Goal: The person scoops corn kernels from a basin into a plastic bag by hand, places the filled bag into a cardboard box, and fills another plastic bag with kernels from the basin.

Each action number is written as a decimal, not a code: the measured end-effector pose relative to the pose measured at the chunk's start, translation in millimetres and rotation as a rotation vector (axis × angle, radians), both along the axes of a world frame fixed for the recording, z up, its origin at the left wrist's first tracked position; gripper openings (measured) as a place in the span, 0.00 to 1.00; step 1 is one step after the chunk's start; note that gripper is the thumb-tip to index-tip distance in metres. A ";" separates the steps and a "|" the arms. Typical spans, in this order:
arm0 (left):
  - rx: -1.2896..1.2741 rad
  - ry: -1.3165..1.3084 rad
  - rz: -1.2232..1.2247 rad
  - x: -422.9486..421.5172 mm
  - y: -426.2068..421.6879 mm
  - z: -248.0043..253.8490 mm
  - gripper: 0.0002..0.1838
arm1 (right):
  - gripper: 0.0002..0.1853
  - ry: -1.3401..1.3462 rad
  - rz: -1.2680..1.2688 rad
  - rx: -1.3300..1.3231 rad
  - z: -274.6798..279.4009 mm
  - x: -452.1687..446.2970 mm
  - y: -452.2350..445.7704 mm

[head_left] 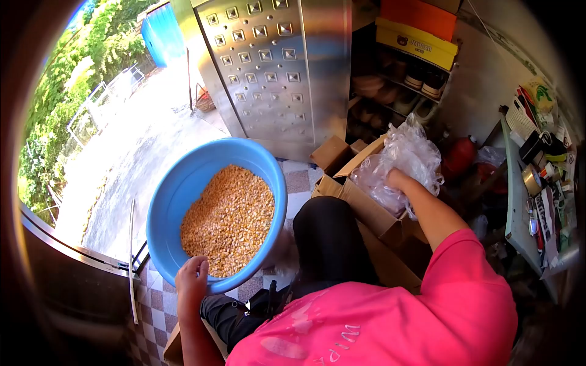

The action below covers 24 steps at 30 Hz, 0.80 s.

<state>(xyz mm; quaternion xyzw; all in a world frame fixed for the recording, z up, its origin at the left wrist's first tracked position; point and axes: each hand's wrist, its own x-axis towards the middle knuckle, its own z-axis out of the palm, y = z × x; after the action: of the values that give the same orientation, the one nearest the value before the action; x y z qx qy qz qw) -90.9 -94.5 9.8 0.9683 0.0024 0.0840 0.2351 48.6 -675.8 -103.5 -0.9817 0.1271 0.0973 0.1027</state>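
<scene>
A large blue basin [160, 201] holds a heap of yellow-orange kernels [232, 219] and looks tilted. My left hand [192, 276] is at the basin's near rim, its fingers curled over the edge. On the right, my right hand [397, 180] reaches into a mass of clear plastic bags [412, 149] in an open cardboard box [369, 207]; its fingers are hidden among the plastic.
An embossed metal door [268, 73] stands behind the basin. Shoes fill a rack [448, 76] under a yellow box [415, 44]. A cluttered table [519, 189] is at the right. A pale stick [132, 262] leans near the doorway at the left.
</scene>
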 end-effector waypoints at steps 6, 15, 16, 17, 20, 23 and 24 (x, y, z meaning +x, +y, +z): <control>0.031 -0.018 0.009 -1.6 1.1 -1.1 0.11 | 0.13 -0.150 0.007 0.293 42.5 12.8 -4.6; 0.015 -0.037 0.022 0.6 5.7 -10.7 0.08 | 0.12 -0.273 0.083 0.917 130.2 -9.8 22.7; 0.019 -0.042 0.018 1.2 6.8 -12.0 0.08 | 0.12 -0.274 0.083 0.918 129.8 -4.9 16.4; 0.022 -0.047 0.014 1.2 7.8 -12.9 0.09 | 0.11 -0.320 0.102 0.926 126.6 1.7 7.2; 0.057 -0.031 0.023 1.6 8.2 -11.6 0.09 | 0.07 -0.356 0.028 1.066 138.4 -1.7 -2.5; 0.050 -0.014 0.033 2.3 8.5 -12.6 0.10 | 0.02 -0.385 -0.148 1.233 150.0 -9.3 3.1; 0.052 -0.013 0.032 3.0 9.9 -14.3 0.10 | 0.03 -0.402 -0.215 1.257 159.1 -15.0 8.7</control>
<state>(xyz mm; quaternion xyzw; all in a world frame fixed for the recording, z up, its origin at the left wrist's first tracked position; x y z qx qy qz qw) -87.9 -84.6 -4.5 0.9734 0.0145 0.0940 0.2087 33.6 -667.1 55.6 -0.7162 0.1216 -0.0426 0.6859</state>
